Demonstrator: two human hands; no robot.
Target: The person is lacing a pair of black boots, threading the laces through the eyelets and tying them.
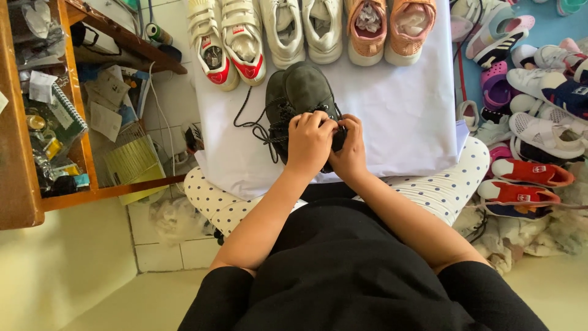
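Observation:
A dark grey suede shoe [300,92] lies on a white cloth [404,116] in front of me, toe pointing away. My left hand [309,142] and my right hand [350,150] are both closed over the shoe's lacing area, fingers pinching the black lace [254,125]. Loose lace ends trail off the shoe's left side onto the cloth. My hands hide the tongue and heel of the shoe.
Three pairs of shoes line the far cloth edge: white with red [226,43], white [303,27], orange-pink [389,27]. A pile of mixed shoes [533,104] fills the right. A cluttered wooden shelf [43,116] stands at left. My legs in dotted trousers [447,190] sit under the cloth.

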